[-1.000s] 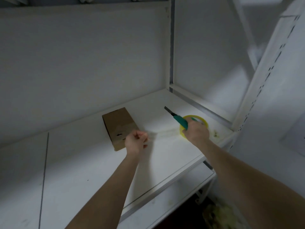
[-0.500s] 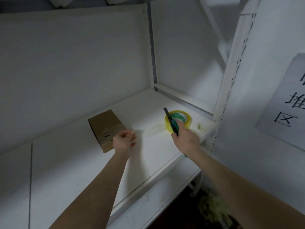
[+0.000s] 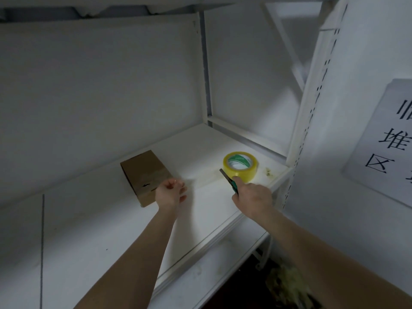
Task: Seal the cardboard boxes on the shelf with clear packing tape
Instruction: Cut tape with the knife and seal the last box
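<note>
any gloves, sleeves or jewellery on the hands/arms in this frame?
None visible. Left hand and right hand are bare, no gloves. Both forearms are uncovered right to the frame edge, so no sleeves show. No watch, bands or markings; rings can't be ruled out at this resolution.

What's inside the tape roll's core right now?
Inside the tape roll only the green-and-white printed core lining and a patch of white shelf show. The near inner wall is hidden by the roll itself.

L hand (image 3: 170, 192) loosely curled, R hand (image 3: 253, 197) in closed grip, arms extended.
</note>
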Demonstrator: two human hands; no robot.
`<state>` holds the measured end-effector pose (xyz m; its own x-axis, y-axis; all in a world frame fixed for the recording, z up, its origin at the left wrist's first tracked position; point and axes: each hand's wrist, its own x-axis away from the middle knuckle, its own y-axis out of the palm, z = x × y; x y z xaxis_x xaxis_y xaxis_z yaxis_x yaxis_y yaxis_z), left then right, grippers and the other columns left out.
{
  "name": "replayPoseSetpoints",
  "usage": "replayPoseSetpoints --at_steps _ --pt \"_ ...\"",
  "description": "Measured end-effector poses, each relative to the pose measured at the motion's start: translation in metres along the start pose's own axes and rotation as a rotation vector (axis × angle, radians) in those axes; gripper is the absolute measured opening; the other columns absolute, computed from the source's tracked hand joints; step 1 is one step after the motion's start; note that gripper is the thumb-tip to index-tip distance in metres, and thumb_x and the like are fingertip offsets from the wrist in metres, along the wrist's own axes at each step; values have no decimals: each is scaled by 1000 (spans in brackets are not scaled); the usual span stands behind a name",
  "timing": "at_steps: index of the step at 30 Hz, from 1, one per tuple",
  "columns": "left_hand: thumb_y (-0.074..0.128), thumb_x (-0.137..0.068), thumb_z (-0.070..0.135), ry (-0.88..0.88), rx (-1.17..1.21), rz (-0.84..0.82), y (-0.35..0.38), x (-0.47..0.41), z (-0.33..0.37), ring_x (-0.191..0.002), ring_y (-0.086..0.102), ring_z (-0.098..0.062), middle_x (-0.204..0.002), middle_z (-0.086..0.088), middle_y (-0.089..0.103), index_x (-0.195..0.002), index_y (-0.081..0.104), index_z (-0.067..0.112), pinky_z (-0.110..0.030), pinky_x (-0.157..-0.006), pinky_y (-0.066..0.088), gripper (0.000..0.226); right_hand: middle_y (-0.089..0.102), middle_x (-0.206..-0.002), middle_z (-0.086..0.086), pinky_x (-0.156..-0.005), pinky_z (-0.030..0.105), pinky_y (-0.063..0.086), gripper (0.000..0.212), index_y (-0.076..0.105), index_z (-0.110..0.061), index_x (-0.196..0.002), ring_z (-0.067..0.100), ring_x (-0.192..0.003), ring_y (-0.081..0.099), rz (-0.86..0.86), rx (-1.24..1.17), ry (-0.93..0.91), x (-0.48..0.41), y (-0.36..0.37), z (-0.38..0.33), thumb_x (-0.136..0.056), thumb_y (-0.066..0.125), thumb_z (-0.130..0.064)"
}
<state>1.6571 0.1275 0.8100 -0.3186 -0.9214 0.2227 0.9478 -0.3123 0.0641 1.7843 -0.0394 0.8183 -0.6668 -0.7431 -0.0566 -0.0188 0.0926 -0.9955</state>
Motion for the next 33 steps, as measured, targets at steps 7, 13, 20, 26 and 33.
replayPoseSetpoints --at_steps 7,13,20,26,33 --pt "57 -94 6 36 -46 -62 -1 3 -2 -72 63 -15 -84 -9 65 -79 57 12 -28 -60 52 16 65 -113 8 -68 31 39 45 27 -22 -144 30 -101 63 -63 7 -12 -15 -2 -13 -100 38 -23" --pt "58 -93 5 68 -101 -106 -1 4 2 -68 62 -12 -80 -6 64 -80 58 11 -24 -55 51 14 64 -116 7 -69 30 39 51 22 -23 -149 28 -104 62 -109 77 -23 -26 -5 -20 -100 35 -15" --pt "58 -92 4 100 -116 -132 2 4 8 -74 64 -16 -84 -6 66 -80 61 12 -24 -53 49 15 63 -120 7 -71 28 40 48 28 -22 -147 27 -108 61 -101 168 -62 -34 -18 -21 -100 39 -17" --pt "57 -93 3 125 -122 -142 6 6 9 -71 64 -14 -81 -4 66 -80 60 11 -24 -53 51 15 61 -125 7 -79 30 46 47 29 -21 -147 28 -112 60 -160 196 -68 -37 -23 -19 -100 39 -20" --pt "57 -93 4 128 -143 -155 3 3 11 -72 64 -13 -81 -5 66 -80 60 12 -23 -52 50 15 62 -120 6 -74 32 43 37 39 -20 -136 29 -107 62 -151 153 -79 -44 -26 -18 -100 40 -21"
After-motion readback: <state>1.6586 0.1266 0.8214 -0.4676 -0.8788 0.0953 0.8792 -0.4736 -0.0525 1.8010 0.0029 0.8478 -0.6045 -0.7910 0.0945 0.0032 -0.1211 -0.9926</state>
